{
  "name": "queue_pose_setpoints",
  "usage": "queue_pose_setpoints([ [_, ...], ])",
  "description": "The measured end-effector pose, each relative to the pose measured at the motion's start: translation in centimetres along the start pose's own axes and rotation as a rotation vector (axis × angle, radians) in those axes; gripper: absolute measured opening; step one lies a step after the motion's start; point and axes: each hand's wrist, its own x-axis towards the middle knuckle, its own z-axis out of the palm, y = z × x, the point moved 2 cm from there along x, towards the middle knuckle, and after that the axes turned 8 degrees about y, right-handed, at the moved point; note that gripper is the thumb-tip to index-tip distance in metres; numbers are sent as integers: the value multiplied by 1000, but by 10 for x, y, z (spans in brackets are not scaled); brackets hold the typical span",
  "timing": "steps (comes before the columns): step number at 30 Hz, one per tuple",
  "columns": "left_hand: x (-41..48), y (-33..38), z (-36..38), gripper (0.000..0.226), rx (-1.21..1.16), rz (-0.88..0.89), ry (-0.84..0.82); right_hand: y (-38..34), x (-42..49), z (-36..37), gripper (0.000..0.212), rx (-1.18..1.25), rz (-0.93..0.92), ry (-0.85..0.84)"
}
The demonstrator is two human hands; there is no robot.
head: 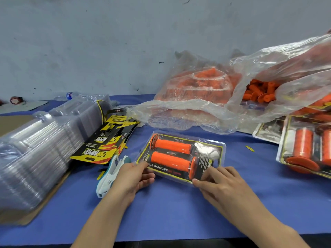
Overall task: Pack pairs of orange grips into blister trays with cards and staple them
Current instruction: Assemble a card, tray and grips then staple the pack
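A clear blister tray (211, 140) lies on the blue table centre, holding two orange grips (170, 161) over a black and yellow card. My left hand (133, 176) pinches the tray's near left corner, thumb on top. My right hand (221, 182) presses its fingertips on the tray's near right edge, with the fingers bent over the plastic. A white and teal stapler (111, 174) lies on the table just left of my left hand, touching neither hand.
A long stack of empty clear trays (41, 140) lies at the left, with loose yellow cards (105, 140) beside it. Plastic bags of orange grips (206, 86) sit at the back. Packed trays (304, 145) lie at the right edge. A water bottle (71, 95) lies by the wall.
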Motion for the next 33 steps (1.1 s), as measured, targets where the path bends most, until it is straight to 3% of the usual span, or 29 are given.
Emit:
queue_pose_setpoints([
  [17, -2, 0, -6, 15, -2, -14, -32, -1, -1, 1, 28, -16, 20, -16],
  [24, -13, 0, -6, 20, 105, -47, -137, 19, -2, -6, 30, -140, 237, 53],
  [33, -19, 4, -7, 27, 166, -79, -168, 23, -4, -12, 35, -169, 239, 68],
])
